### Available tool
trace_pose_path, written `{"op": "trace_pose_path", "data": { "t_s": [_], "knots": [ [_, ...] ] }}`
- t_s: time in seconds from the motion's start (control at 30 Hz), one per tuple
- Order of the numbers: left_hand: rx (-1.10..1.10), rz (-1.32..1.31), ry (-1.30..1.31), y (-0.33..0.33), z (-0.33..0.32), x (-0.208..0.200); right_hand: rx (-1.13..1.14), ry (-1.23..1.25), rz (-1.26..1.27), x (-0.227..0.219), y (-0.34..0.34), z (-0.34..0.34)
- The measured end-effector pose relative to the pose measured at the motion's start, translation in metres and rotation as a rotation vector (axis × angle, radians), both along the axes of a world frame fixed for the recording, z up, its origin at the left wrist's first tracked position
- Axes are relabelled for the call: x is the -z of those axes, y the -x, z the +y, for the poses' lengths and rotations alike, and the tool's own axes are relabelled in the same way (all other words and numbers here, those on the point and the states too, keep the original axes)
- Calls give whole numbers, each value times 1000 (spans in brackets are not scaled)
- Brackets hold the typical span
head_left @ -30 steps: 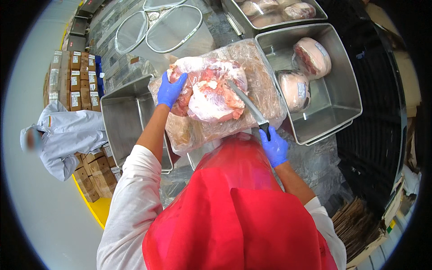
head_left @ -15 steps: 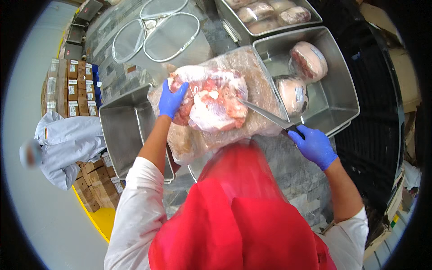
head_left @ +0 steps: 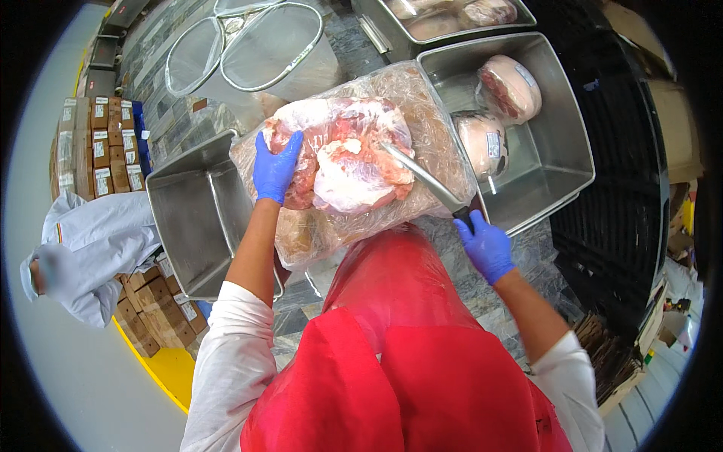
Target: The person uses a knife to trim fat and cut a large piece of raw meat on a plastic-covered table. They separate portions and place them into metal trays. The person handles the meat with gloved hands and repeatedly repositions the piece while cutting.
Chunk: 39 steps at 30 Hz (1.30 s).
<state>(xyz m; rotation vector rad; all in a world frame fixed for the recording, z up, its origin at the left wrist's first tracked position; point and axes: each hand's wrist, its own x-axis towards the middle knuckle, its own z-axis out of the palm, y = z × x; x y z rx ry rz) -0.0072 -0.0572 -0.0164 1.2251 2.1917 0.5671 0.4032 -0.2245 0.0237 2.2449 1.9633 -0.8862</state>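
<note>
A large piece of raw meat (head_left: pixel 354 177), pink with pale fat, lies on a plastic-wrapped block (head_left: pixel 433 120). My left hand (head_left: pixel 275 172), in a blue glove, grips its left edge, the thumb on top and the fingertips partly hidden along the side. In my blue-gloved right hand (head_left: pixel 486 247) is the black handle of a knife (head_left: pixel 426 179). The long blade slants up and left over the right part of the meat. Its tip reaches the surface near the upper right; how deep it goes, I cannot tell.
Right of the block stands a metal tub (head_left: pixel 553 158) holding two wrapped meat pieces (head_left: pixel 510 90). Another metal tub (head_left: pixel 395 30) with wrapped meat is behind it. At left is a metal bin (head_left: pixel 192 226). Clear bag-lined containers (head_left: pixel 279 60) stand beyond. A person in white (head_left: pixel 102 237) is far left by stacked boxes (head_left: pixel 102 151).
The knife tip has shifted up and left across the meat, and my right hand has moved left and a little lower. My left hand keeps its place on the meat. The view has shifted slightly.
</note>
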Motion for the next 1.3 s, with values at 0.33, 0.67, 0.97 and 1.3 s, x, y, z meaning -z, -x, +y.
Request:
{"op": "trace_pose_path", "data": {
  "t_s": [0.33, 0.67, 0.97, 1.3],
  "knots": [
    [480, 285, -537, -47, -4, -35, 514, -119, 760, 112, 35, -49],
    [874, 603, -36, -172, 6, -36, 652, -167, 628, 108, -17, -79],
    [942, 177, -413, -166, 8, 8, 616, -170, 559, 106, -8, -99],
    [788, -139, -21, -165, 2, -32, 654, -139, 674, 105, -15, -104]
  ]
}}
